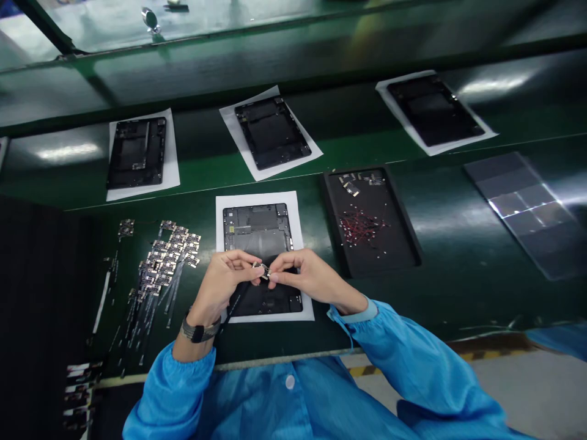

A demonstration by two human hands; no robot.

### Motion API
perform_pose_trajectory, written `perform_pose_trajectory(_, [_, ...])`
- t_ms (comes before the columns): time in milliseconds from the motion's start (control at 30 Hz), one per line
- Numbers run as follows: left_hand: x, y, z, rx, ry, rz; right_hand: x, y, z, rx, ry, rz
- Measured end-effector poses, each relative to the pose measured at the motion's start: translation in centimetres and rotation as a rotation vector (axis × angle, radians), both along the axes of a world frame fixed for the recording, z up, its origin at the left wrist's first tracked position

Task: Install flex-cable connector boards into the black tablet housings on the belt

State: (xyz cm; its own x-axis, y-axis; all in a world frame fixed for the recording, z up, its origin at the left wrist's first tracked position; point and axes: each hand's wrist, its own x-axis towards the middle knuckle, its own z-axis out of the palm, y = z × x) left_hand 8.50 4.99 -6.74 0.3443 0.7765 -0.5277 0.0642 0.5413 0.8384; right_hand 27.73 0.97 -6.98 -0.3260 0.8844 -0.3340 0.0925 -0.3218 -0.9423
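Observation:
My left hand [233, 273] and my right hand [300, 275] meet over a black tablet housing [257, 223], which lies on a white sheet [303, 287]. Both sets of fingertips pinch a small circuit board [263, 270] between them. A dark ribbon cable [235, 304] hangs down near my left wrist and seems to belong to that board. Fingers hide part of the board and the middle of the housing. To the left lies a cluster of similar small boards [167, 260] with ribbon cables attached.
A black tray [367, 260] at right holds red wires [360, 229] and a few small boards [351, 184]. Along the back lie tablet housings on white sheets [137, 150], [273, 131], [433, 110]. Clear grey plastic sheets [527, 214] lie far right.

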Motion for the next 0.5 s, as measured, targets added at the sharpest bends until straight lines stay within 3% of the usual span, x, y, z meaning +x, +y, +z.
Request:
perform_pose_trajectory(333, [0.2, -0.2, 0.1, 0.019, -0.006, 0.012, 0.1, 0.1, 0.3, 0.050, -0.012, 0.020])
perform_pose_trajectory(500, [-1.6, 0.6, 1.4, 0.065, -0.068, 0.202, 2.3, -1.3, 2.2, 0.333, -0.383, -0.256])
